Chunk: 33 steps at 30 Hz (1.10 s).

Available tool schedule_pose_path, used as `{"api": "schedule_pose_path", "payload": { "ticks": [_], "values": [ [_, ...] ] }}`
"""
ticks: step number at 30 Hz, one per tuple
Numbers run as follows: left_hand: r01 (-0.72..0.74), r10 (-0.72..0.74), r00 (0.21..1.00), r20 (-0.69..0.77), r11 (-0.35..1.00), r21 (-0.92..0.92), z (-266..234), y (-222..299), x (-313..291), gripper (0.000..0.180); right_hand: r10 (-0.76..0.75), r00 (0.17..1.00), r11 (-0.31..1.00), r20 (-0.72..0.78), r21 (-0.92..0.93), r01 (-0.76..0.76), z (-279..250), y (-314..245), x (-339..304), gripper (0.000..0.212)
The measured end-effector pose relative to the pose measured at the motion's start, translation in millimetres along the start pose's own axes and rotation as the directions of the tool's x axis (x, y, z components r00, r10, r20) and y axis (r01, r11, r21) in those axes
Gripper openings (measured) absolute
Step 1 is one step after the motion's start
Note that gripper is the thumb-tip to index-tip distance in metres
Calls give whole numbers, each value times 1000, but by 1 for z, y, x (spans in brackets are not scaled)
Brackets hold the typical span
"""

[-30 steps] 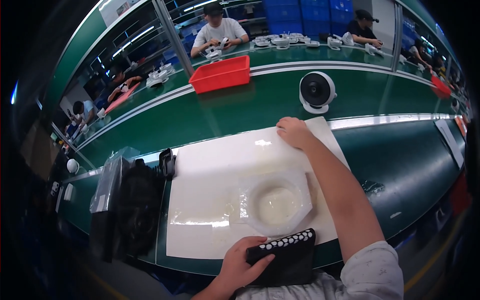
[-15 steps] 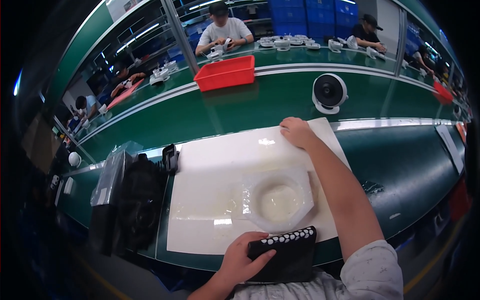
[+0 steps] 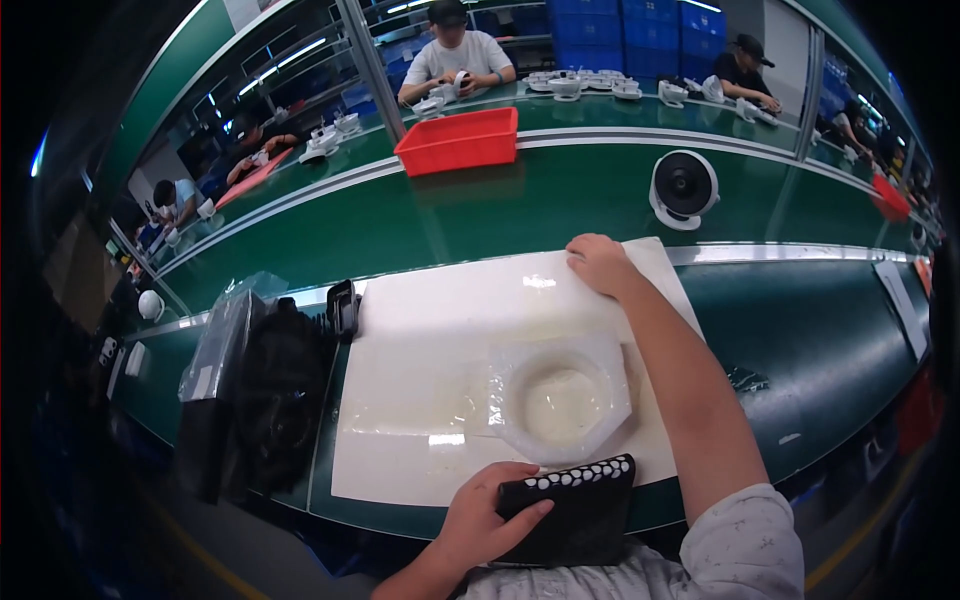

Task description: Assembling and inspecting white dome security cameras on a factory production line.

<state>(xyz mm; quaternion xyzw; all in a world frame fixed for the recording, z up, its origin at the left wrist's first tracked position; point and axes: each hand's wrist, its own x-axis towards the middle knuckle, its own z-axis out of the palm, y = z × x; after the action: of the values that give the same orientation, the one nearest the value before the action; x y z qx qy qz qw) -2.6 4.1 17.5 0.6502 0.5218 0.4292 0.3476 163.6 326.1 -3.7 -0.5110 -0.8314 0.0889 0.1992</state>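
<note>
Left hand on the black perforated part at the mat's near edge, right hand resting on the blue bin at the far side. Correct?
Not quite. The left hand does grip the black perforated part at the near edge of the white mat. But the right hand rests on the mat's far edge, not on a bin. The nearby bin is red and sits apart on the green belt. The head view shows it.

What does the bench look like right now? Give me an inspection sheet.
Surface: green bench with white mat on it.
Job's things: black pad with white dots, at the mat's near edge; clear octagonal tray on the mat.
Clutter: bagged black parts left of the mat.
Hands: left hand grips the pad; right hand rests on the mat's far edge.
Cables: nothing seen.
Surroundings: white fan, red bin, other people at far benches.
</note>
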Motion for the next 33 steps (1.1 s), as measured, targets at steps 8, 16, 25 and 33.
{"api": "schedule_pose_path", "payload": {
  "ticks": [8, 16, 25, 33],
  "values": [
    [-28, 28, 1000, 8, 999, 20, -3, -1, 0, 35, -43, 998, 999, -37, 3, 43, 3, -2, 3, 29],
    [30, -31, 999, 18, 999, 34, -4, -1, 2, 34, -27, 996, 999, -81, 44, 31, -5, -4, -1, 28],
    [-65, 62, 997, 47, 996, 68, -3, 1, 0, 36, -43, 996, 990, -83, 128, 54, -8, -4, -4, 28],
    [-57, 53, 997, 64, 996, 65, -5, -1, -1, 37, -22, 999, 992, -46, 125, 27, -8, -9, 0, 28]
  ]
}}
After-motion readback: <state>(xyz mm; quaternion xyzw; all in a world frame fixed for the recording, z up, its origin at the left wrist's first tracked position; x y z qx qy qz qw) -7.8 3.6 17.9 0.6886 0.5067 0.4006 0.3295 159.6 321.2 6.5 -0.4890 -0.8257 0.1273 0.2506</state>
